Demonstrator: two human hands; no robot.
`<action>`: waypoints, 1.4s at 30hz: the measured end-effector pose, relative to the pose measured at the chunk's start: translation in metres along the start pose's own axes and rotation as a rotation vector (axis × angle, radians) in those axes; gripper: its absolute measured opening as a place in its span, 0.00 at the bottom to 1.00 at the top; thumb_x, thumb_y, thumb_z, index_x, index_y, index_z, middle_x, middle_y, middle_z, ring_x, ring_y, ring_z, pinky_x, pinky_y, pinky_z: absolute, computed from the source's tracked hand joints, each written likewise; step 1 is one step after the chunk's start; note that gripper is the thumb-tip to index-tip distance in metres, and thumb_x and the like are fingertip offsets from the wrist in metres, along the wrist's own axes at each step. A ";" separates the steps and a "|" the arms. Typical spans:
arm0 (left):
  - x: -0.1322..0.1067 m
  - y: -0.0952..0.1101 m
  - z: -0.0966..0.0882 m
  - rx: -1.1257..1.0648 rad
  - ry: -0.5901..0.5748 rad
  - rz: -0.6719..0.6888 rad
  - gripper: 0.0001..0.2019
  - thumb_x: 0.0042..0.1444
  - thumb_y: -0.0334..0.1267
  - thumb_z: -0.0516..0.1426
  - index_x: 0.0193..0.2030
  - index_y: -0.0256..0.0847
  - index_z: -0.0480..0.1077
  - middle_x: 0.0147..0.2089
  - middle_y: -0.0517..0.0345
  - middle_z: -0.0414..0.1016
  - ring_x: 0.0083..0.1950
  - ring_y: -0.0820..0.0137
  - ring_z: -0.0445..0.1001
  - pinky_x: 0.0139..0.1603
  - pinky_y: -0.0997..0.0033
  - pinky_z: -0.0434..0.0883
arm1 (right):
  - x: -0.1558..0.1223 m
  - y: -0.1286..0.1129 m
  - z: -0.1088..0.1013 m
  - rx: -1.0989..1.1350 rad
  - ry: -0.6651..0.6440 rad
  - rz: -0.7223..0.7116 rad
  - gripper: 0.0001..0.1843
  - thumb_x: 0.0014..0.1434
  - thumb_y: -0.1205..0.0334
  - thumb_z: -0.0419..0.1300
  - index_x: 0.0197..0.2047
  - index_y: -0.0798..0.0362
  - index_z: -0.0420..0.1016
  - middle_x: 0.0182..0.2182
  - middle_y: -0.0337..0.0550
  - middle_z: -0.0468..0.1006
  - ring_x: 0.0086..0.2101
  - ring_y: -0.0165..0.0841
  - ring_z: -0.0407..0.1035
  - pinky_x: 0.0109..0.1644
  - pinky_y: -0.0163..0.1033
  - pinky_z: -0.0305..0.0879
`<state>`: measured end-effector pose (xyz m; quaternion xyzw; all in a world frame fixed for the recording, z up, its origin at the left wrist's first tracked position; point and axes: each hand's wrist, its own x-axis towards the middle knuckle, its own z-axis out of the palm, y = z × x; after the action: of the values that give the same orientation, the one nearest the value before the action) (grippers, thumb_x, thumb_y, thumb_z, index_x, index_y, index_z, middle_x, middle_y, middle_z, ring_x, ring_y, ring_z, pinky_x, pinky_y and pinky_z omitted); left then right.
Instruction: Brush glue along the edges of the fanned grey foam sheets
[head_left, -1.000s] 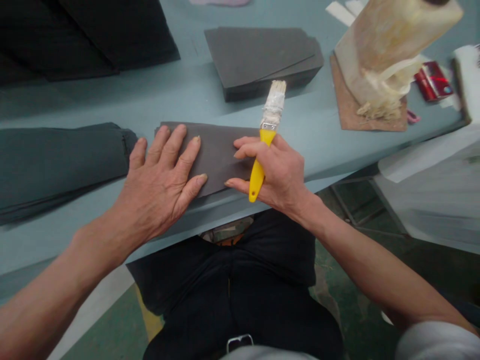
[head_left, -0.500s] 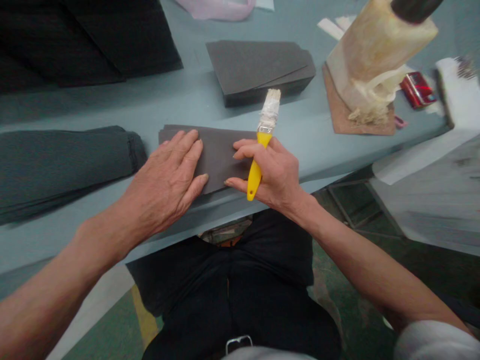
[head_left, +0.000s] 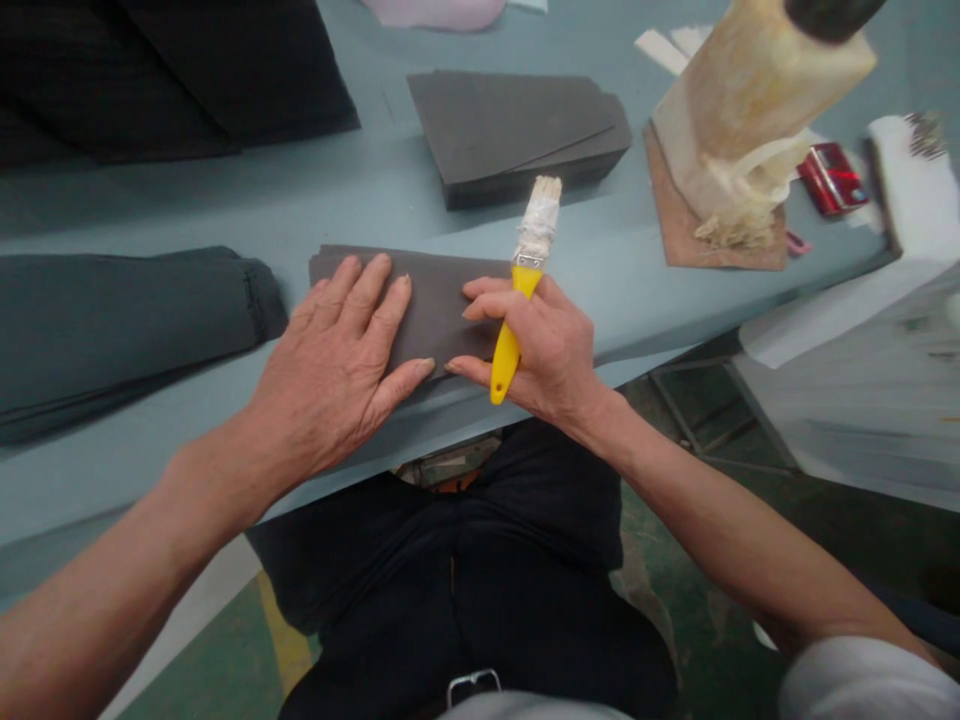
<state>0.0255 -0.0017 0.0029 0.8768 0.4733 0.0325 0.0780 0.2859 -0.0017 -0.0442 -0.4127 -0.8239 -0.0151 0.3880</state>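
Observation:
My left hand [head_left: 337, 365] lies flat and open on a dark grey foam sheet [head_left: 439, 300] near the front edge of the blue-grey table [head_left: 360, 200]. My right hand [head_left: 544, 345] rests on the sheet's right end. It grips a yellow-handled brush [head_left: 525, 275] between its fingers. The brush's whitish bristles point away from me, above the table. The fingertips of both hands nearly meet on the sheet.
A stack of grey foam sheets [head_left: 517, 130] sits further back. Folded dark fabric [head_left: 127, 320] lies at left, black fabric [head_left: 172, 70] at far left. A glue-crusted container [head_left: 750, 110] stands on a brown board [head_left: 720, 240] at right, beside a red item [head_left: 829, 175].
My left hand has slid slightly to the right along the sheet, its thumb now close to my right fingertips. The right hand and brush have barely moved.

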 end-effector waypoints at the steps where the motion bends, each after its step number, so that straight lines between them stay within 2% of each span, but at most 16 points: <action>1: 0.000 0.000 0.001 -0.002 0.002 0.001 0.41 0.77 0.62 0.43 0.85 0.35 0.49 0.88 0.32 0.46 0.89 0.37 0.46 0.86 0.35 0.49 | 0.000 0.000 0.000 -0.002 0.005 -0.001 0.23 0.73 0.37 0.63 0.53 0.49 0.76 0.55 0.50 0.88 0.51 0.47 0.82 0.56 0.52 0.77; 6: 0.001 -0.001 0.000 -0.018 0.014 0.009 0.41 0.77 0.62 0.42 0.85 0.35 0.49 0.88 0.32 0.46 0.89 0.37 0.45 0.86 0.35 0.49 | 0.004 -0.001 -0.001 -0.006 -0.006 0.002 0.24 0.72 0.37 0.64 0.53 0.49 0.76 0.53 0.50 0.88 0.50 0.47 0.81 0.55 0.51 0.77; 11: 0.003 -0.003 -0.003 -0.033 -0.003 0.022 0.43 0.77 0.64 0.40 0.83 0.31 0.50 0.87 0.27 0.47 0.88 0.33 0.47 0.85 0.32 0.50 | 0.010 -0.002 -0.005 -0.072 -0.068 0.042 0.27 0.72 0.32 0.62 0.52 0.49 0.77 0.51 0.49 0.88 0.49 0.47 0.79 0.52 0.50 0.76; 20: 0.002 -0.009 -0.004 -0.121 0.039 0.054 0.41 0.75 0.66 0.43 0.81 0.35 0.54 0.86 0.30 0.52 0.87 0.35 0.50 0.85 0.31 0.52 | 0.012 -0.010 0.002 -0.149 -0.036 0.110 0.29 0.72 0.30 0.60 0.51 0.49 0.80 0.44 0.46 0.88 0.43 0.44 0.74 0.48 0.48 0.72; 23: -0.001 -0.008 -0.002 -0.139 0.071 0.042 0.41 0.75 0.67 0.44 0.81 0.37 0.55 0.86 0.31 0.53 0.87 0.36 0.51 0.85 0.32 0.53 | 0.011 -0.010 0.003 -0.123 -0.036 0.094 0.28 0.73 0.31 0.61 0.53 0.49 0.80 0.48 0.46 0.88 0.45 0.45 0.75 0.50 0.49 0.72; 27: -0.001 -0.006 -0.002 -0.157 0.076 0.024 0.39 0.75 0.64 0.49 0.81 0.38 0.56 0.85 0.32 0.54 0.87 0.35 0.52 0.85 0.30 0.53 | 0.013 -0.010 0.000 -0.134 -0.100 0.083 0.27 0.73 0.32 0.60 0.53 0.49 0.80 0.54 0.48 0.88 0.50 0.46 0.76 0.54 0.49 0.73; 32: 0.000 -0.003 -0.003 -0.157 0.073 0.004 0.38 0.74 0.62 0.50 0.80 0.38 0.57 0.85 0.31 0.55 0.86 0.34 0.52 0.84 0.28 0.53 | 0.021 -0.005 -0.004 -0.139 -0.161 -0.002 0.25 0.73 0.36 0.62 0.54 0.49 0.79 0.55 0.49 0.88 0.47 0.47 0.76 0.53 0.50 0.74; 35: 0.000 -0.001 -0.004 -0.146 0.055 -0.010 0.40 0.74 0.62 0.50 0.80 0.33 0.59 0.85 0.29 0.55 0.86 0.33 0.53 0.84 0.29 0.54 | 0.027 -0.003 -0.002 -0.073 -0.212 -0.058 0.21 0.73 0.42 0.65 0.57 0.49 0.78 0.61 0.50 0.86 0.51 0.48 0.76 0.57 0.52 0.74; 38: 0.001 -0.002 -0.004 -0.163 0.063 -0.012 0.41 0.73 0.64 0.49 0.80 0.36 0.59 0.85 0.32 0.56 0.86 0.34 0.53 0.85 0.29 0.54 | 0.032 -0.003 0.002 0.012 -0.247 -0.125 0.14 0.75 0.51 0.64 0.58 0.48 0.77 0.65 0.49 0.83 0.58 0.47 0.75 0.64 0.52 0.72; 42: 0.003 -0.003 -0.008 -0.180 0.057 0.024 0.40 0.73 0.64 0.48 0.81 0.38 0.59 0.85 0.34 0.57 0.86 0.37 0.55 0.86 0.34 0.55 | 0.038 -0.007 0.004 0.046 -0.292 -0.156 0.12 0.77 0.53 0.59 0.57 0.48 0.76 0.66 0.48 0.83 0.59 0.45 0.75 0.65 0.51 0.72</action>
<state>0.0231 0.0031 0.0102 0.8706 0.4600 0.1007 0.1426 0.2651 0.0205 -0.0208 -0.3364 -0.9012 0.0342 0.2710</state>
